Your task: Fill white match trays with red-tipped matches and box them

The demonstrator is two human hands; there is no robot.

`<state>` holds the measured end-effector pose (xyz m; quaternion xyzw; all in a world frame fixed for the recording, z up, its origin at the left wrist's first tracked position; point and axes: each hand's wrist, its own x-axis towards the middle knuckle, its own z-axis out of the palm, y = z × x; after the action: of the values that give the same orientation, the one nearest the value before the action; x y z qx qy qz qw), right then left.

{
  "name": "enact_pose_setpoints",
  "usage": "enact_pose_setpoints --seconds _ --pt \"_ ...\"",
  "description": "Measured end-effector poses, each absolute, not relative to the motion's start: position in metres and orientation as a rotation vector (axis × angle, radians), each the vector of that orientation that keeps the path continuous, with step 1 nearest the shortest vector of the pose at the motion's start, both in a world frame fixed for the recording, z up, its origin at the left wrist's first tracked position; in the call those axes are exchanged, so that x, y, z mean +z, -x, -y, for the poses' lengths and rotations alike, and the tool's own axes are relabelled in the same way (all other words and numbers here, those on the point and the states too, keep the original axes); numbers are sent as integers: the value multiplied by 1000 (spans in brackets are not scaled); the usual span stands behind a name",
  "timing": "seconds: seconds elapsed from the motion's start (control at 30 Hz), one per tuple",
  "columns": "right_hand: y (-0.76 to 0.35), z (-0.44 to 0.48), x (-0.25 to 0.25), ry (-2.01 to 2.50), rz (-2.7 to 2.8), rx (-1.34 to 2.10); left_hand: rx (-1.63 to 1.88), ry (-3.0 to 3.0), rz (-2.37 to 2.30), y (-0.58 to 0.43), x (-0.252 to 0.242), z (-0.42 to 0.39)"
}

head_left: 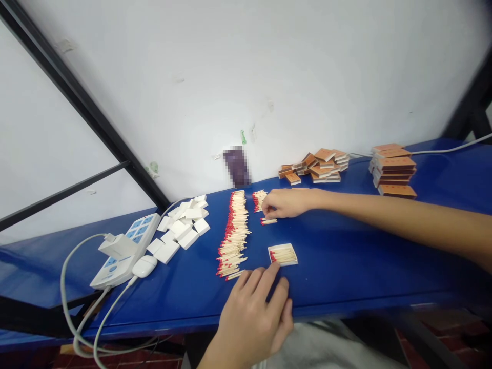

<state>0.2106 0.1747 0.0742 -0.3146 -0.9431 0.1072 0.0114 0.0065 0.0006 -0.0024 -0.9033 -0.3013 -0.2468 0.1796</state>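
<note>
My left hand [253,310] rests at the table's front edge with its fingers bent but apart, holding nothing. One of its fingertips reaches the near edge of a white matchbox tray [293,255], which is partly filled with red-tipped matches. Farther back, my right hand [286,202] is closed in a pinch beside a small pile of matches [259,200]. What lies between those fingertips is hidden. Just below them are a few loose matches [270,221] on the blue surface. A long row of matches [235,230] runs from back to front, left of both hands.
White matchbox trays [180,228] lie heaped at left, by a power strip [130,246] with a plugged-in charger, cables and a white case [145,266]. Orange matchbox covers [321,166] are piled at the back; more stand stacked [394,166] at right. A pixelated purple item [237,166] leans on the wall.
</note>
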Motion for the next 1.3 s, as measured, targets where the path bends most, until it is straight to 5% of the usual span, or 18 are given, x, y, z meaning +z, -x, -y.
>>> enact_pose_setpoints --seconds 0.57,1.3 --pt "-211 -170 76 908 2949 417 -700 2561 842 -6 0 -2" --pt "-215 -184 60 954 2820 85 -704 2558 847 -6 -3 -1"
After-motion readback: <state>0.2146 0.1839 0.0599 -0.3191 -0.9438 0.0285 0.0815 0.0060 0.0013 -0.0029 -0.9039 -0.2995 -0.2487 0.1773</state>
